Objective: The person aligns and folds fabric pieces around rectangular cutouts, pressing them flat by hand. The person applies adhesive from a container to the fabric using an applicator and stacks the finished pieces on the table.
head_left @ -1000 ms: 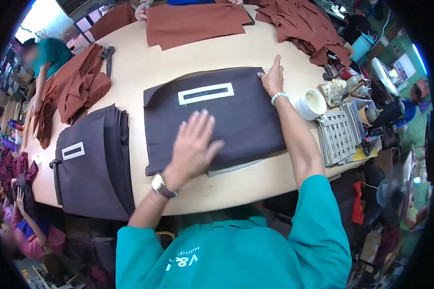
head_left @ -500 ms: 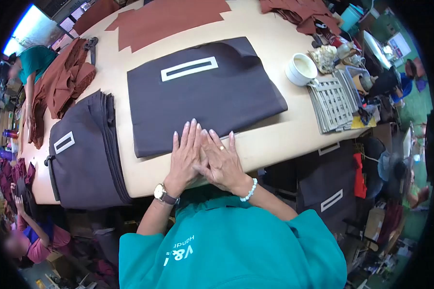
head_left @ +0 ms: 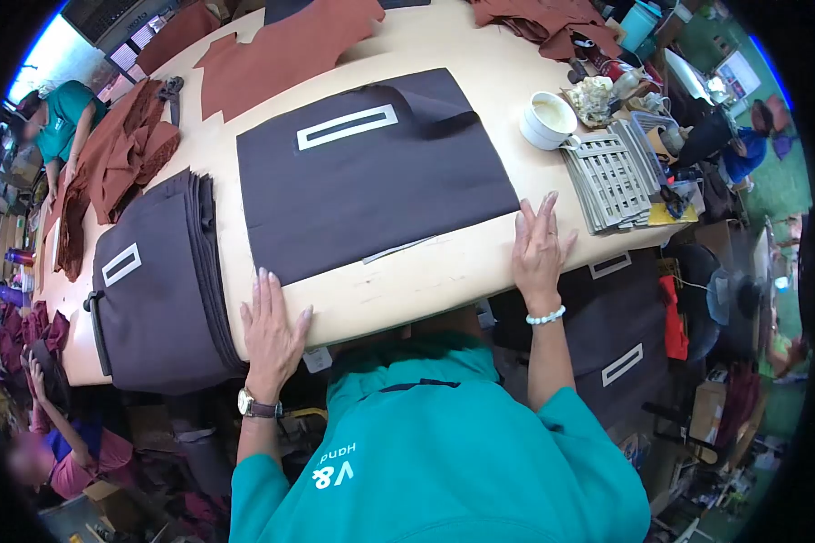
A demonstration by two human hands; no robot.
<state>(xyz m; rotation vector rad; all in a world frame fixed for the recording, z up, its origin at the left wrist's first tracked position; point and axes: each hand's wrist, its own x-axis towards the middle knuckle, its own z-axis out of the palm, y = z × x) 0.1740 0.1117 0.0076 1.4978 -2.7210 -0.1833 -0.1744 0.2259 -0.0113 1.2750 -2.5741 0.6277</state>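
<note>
dark cloth (head_left: 362, 199) on the surface (head_left: 417, 281) near its front edge, left hand (head_left: 273, 339) at the cloth's near left corner, middle fingers together, right hand (head_left: 540, 258) beside the near right corner, fingers apart

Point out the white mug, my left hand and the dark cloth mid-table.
White mug (head_left: 542, 136): head view, outer wall.
Left hand (head_left: 273, 330): head view, back of the hand.
Dark cloth (head_left: 378, 185): head view, middle of its top face.

On the near green shirt (head_left: 480, 466) there stood white letters (head_left: 333, 474), upside down: "V&" and, smaller, "Hand"; the rest could not be read.
</note>
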